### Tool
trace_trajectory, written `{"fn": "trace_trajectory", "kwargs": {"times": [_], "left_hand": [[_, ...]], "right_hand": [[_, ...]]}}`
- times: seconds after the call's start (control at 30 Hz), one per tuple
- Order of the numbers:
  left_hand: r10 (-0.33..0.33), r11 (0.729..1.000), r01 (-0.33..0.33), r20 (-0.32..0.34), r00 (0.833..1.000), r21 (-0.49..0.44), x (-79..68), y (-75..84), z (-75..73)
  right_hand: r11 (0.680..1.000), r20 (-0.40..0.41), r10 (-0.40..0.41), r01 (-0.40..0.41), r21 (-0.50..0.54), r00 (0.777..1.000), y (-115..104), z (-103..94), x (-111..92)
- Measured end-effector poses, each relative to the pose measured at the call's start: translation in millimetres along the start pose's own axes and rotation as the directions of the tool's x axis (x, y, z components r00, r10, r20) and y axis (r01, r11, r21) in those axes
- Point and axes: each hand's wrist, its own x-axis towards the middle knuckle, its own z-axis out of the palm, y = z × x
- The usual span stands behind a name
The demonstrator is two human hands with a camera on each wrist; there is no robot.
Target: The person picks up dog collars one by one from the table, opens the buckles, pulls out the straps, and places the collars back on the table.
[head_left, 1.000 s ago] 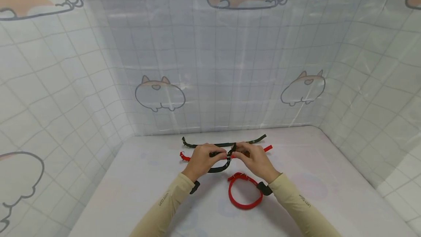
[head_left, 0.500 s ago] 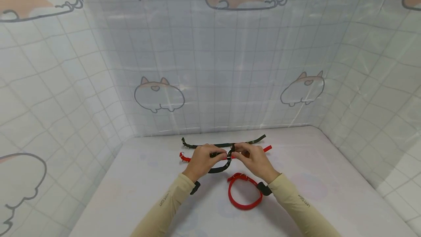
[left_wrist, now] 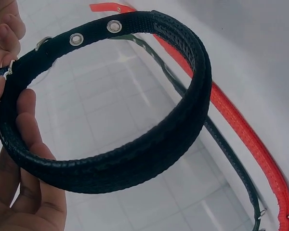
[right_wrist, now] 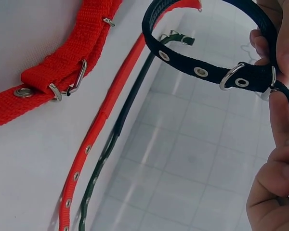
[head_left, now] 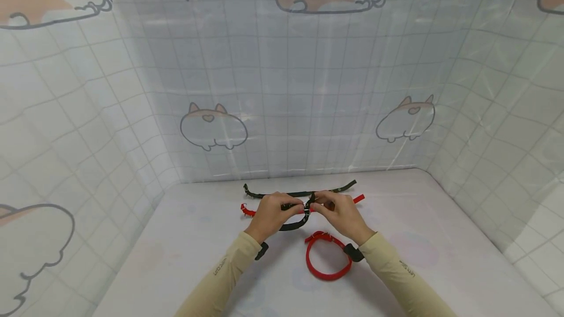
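A black dog collar [head_left: 293, 227], bent into a loop, is raised between both hands in front of the body. My left hand [head_left: 274, 214] grips it near its metal buckle [right_wrist: 273, 77], fingers curled around the band in the left wrist view. On the other side my right hand [head_left: 343, 215] pinches the strap end that comes through the buckle. A D-ring [right_wrist: 231, 76] and several metal eyelets [left_wrist: 114, 26] show along the band. The fingers partly cover the buckle, so whether its pin sits in a hole cannot be seen.
A red collar [head_left: 328, 276], buckled into a ring, lies on the white table [head_left: 176, 268] near the right wrist. Beyond the hands, a red collar [head_left: 248, 212] and a dark green collar [head_left: 260, 195] lie stretched out. A tile-patterned sheet [head_left: 304, 87] hangs behind.
Both hands stay in nearly the same place on the black collar. Its strap end between them has shifted very slightly left. The other collars have not moved.
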Motion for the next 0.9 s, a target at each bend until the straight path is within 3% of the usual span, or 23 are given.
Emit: {"fn": "trace_trajectory", "kwargs": {"times": [0.27,0.5,0.67,0.9], "left_hand": [[0.021,1.000,-0.021,-0.008,1.000,-0.010,-1.6,-1.0,1.2],[0.083,0.997,-0.083,-0.034,0.996,-0.002,-2.9,-3.9,3.2],[0.059,0.998,-0.058,-0.044,0.997,0.005,-3.8,-3.7,2.3],[0.030,0.999,-0.030,0.001,1.000,0.032,-2.5,-2.7,4.2]], "right_hand": [[0.999,0.020,0.018,-0.018,0.036,1.000,2.6,0.3,-1.4],[0.999,0.029,0.007,-0.009,0.048,1.000,0.7,-0.7,2.2],[1.000,0.027,0.008,-0.009,0.007,1.000,-2.3,-3.2,3.6],[0.998,0.046,0.058,-0.059,0.013,0.997,-2.1,-3.3,0.4]]}}
